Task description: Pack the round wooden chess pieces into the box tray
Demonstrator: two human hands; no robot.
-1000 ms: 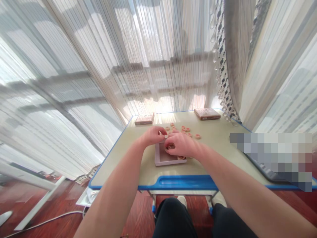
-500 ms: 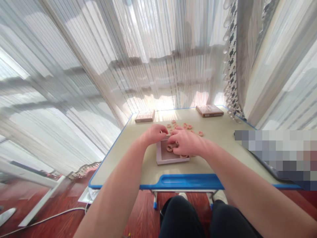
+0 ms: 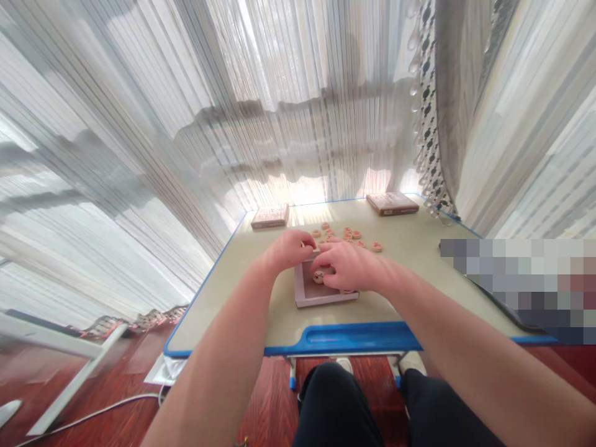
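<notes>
A shallow open box [image 3: 307, 292] with a pale rim lies in the middle of the beige desk [image 3: 246, 298]. My left hand [image 3: 291, 249] is curled at the box's far left corner, fingers closed on its rim. My right hand [image 3: 351, 267] rests over the box's right half, fingers bent down onto round wooden discs [image 3: 318, 276] inside it. What the right fingers hold is hidden. More round wooden pieces [image 3: 349, 234] with red marks lie scattered just behind the hands.
Two flat brown boxes sit at the desk's back edge, one at the left [image 3: 270, 216] and one at the right [image 3: 392, 203]. A blue tray lip [image 3: 344, 338] runs along the front edge. Sheer curtains [image 3: 233, 105] hang behind. A blurred patch [image 3: 516, 285] covers the desk's right.
The view has shifted slightly. My right hand has settled a little lower over the discs in the box. The left hand stays at the box's far corner.
</notes>
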